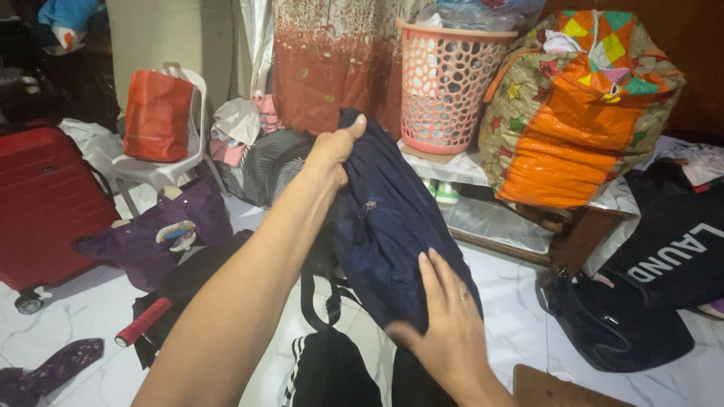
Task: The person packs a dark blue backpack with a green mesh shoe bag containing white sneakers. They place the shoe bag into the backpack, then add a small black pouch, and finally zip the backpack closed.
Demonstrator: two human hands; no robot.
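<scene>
A navy blue fabric bag (pixel 392 226) with a zip hangs upright in the middle of the view. My left hand (pixel 332 154) grips its top edge, thumb up, and holds it aloft. My right hand (pixel 445 320) lies flat against the bag's lower right side, fingers spread, a ring on one finger. Black straps (pixel 320 298) dangle under the bag. Black clothing with white stripes (pixel 324 369) lies below it.
A red suitcase (pixel 45 203) stands at the left. A purple bag (pixel 158 234) and a white chair with an orange bag (pixel 157 113) are behind it. A pink basket (pixel 449 83) and a patterned orange bag (pixel 581 105) sit on a low table. Dark bags (pixel 626 324) lie right.
</scene>
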